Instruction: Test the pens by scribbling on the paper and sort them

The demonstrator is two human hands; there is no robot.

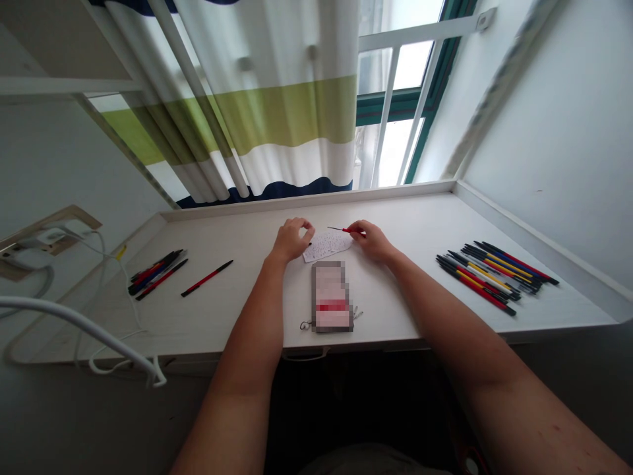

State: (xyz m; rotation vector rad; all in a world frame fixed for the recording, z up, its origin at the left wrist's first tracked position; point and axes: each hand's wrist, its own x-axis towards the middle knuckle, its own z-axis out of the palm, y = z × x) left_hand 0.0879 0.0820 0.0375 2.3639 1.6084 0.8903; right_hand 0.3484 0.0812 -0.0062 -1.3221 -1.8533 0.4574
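Observation:
A scribbled white paper (329,244) lies on the white desk (257,231) between my hands. My right hand (368,239) is closed on a thin red pen part (345,229), its dark slender end pointing left above the paper. At the paper's left edge is my left hand (293,239), thumb and forefinger curled toward each other; a small dark tip shows under the fingers, and the rest of what they hold is hidden. Below the paper lies a blurred rectangular object (330,297) with a dark border.
Several red, yellow, white and blue pens (494,270) are piled at the right. Several dark and red pens (155,272) lie at the left, with a single red-black pen (206,278) beside them. White cables (99,330) cross the left edge. A curtain (277,112) hangs behind.

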